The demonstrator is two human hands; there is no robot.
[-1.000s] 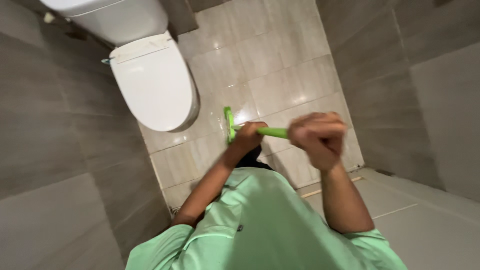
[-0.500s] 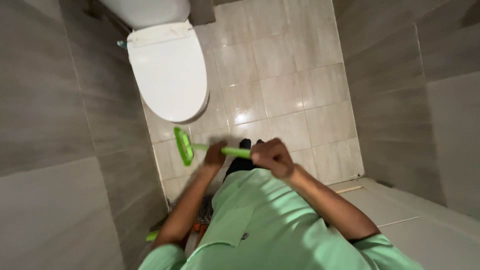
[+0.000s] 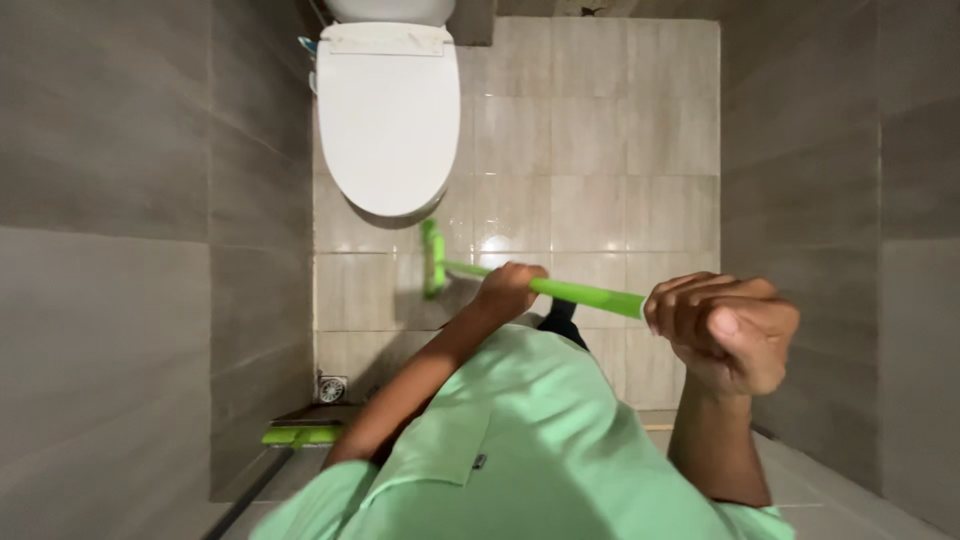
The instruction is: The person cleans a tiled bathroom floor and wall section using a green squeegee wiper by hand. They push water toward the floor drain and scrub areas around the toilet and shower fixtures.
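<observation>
The green floor wiper runs across the middle of the frame, its handle passing through both hands. The left hand has its fingers clenched round the handle nearer the head. The right hand is fisted over the handle's upper end at centre right. The wiper's head rests on the tiled floor just below the white toilet, whose lid is shut, at upper centre. A floor drain sits at lower left.

Toilet tank cut off at top edge; your shirt hides feet; floor drain too small to read.
</observation>
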